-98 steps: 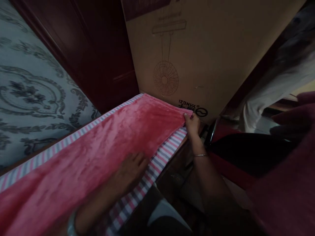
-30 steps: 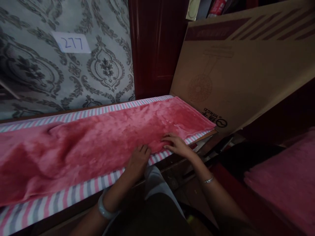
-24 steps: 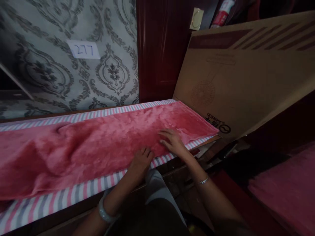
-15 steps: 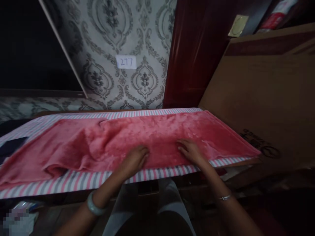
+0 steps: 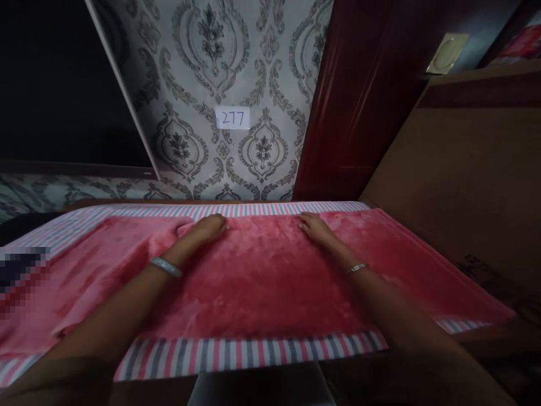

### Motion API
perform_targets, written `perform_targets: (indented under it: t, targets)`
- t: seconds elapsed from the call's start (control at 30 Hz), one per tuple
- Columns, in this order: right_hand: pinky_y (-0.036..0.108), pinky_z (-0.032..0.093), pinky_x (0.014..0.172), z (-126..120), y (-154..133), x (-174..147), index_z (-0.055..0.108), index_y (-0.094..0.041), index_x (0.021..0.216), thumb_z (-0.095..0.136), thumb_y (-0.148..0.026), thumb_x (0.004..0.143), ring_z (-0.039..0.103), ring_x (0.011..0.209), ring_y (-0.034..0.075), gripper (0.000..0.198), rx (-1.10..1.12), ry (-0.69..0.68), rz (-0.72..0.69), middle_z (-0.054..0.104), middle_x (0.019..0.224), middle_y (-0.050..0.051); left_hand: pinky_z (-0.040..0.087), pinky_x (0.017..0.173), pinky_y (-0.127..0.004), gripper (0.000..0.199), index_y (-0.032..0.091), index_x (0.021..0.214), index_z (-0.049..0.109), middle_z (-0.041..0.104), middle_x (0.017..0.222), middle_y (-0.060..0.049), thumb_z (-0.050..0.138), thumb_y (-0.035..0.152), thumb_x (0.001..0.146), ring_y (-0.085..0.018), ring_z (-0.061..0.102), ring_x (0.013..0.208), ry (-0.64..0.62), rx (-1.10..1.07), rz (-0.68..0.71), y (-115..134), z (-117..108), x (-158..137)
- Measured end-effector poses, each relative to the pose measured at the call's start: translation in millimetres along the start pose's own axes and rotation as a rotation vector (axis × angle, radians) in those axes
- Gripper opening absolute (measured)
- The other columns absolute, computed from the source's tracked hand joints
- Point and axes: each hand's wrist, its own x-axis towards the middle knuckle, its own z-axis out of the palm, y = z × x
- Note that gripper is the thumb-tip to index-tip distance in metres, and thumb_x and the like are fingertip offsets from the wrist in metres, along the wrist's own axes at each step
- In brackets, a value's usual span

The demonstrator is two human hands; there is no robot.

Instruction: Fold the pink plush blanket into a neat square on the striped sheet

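A plush pinkish-red blanket (image 5: 262, 282) lies lengthwise over a striped cloth in pink, grey and white (image 5: 245, 355). Both arms stretch across it to its far edge. My left hand (image 5: 211, 227) is closed on that edge left of the middle, fingers curled over the fabric. Right of the middle, my right hand (image 5: 311, 226) pinches the same edge, thumb and fingers close together. Between the hands the blanket looks fairly smooth; on the left it is bunched in loose folds.
A patterned wall with a paper label reading 277 (image 5: 233, 118) stands behind the table. A dark screen (image 5: 71, 84) is at upper left, a dark red wooden panel (image 5: 355, 101) at right. A large cardboard box (image 5: 465, 169) borders the right end.
Both hands have moved from the middle of the blanket away to its far edge. The blanket between them looks flatter, and the view has shifted closer.
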Motion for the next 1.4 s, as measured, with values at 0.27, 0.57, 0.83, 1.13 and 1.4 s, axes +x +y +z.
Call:
perform_targets:
  t: [0.27, 0.57, 0.83, 1.13, 1.4]
  targets:
    - [0.043, 0.040, 0.105, 25.0, 6.9, 45.3, 0.071, -0.023, 0.117, 0.050, -0.028, 0.096, 0.060, 0.119, 0.025, 0.031, -0.094, -0.092, -0.072, 0.071, 0.123, 0.010, 0.048, 0.089, -0.034, 0.043, 0.015, 0.105, 0.071, 0.070, 0.119, -0.017, 0.039, 0.043, 0.097, -0.029, 0.066, 0.110, -0.021, 0.005, -0.088, 6.3, 29.4, 38.8]
    - [0.034, 0.043, 0.086, 42.2, 23.3, 71.6, 0.070, -0.014, 0.102, 0.043, -0.020, 0.095, 0.059, 0.101, 0.026, 0.029, -0.091, 0.059, 0.082, 0.069, 0.107, 0.014, 0.047, 0.088, -0.037, 0.035, 0.018, 0.109, 0.065, 0.069, 0.119, -0.014, 0.036, 0.036, 0.098, -0.029, 0.063, 0.110, 0.251, -0.019, -0.116, 1.3, 44.8, 66.2]
    - [0.039, 0.046, 0.091, 48.9, 24.9, 67.8, 0.070, -0.015, 0.110, 0.044, -0.025, 0.096, 0.057, 0.103, 0.028, 0.032, -0.062, 0.009, 0.072, 0.068, 0.110, 0.015, 0.047, 0.094, -0.038, 0.036, 0.019, 0.117, 0.062, 0.067, 0.123, -0.013, 0.038, 0.037, 0.097, -0.029, 0.061, 0.113, 0.127, -0.068, -0.089, 1.1, 57.1, 73.0]
    - [0.061, 0.029, 0.113, 41.0, -25.6, 2.8, 0.045, -0.022, 0.149, 0.038, -0.049, 0.099, 0.037, 0.141, 0.037, 0.057, -0.108, -0.045, -0.060, 0.041, 0.157, 0.013, 0.048, 0.091, -0.030, 0.039, 0.015, 0.110, 0.070, 0.073, 0.112, -0.009, 0.042, 0.036, 0.092, -0.022, 0.065, 0.102, -0.020, -0.160, -0.016, -72.8, -3.9, 41.4]
    - [0.058, 0.038, 0.109, 74.5, -15.4, -13.1, 0.048, -0.027, 0.147, 0.030, -0.055, 0.099, 0.043, 0.140, 0.033, 0.058, -0.124, 0.003, 0.007, 0.047, 0.153, 0.012, 0.050, 0.093, -0.033, 0.038, 0.020, 0.100, 0.075, 0.077, 0.108, -0.009, 0.055, 0.046, 0.082, -0.026, 0.068, 0.103, 0.030, -0.189, -0.292, -160.1, -16.7, -35.5]
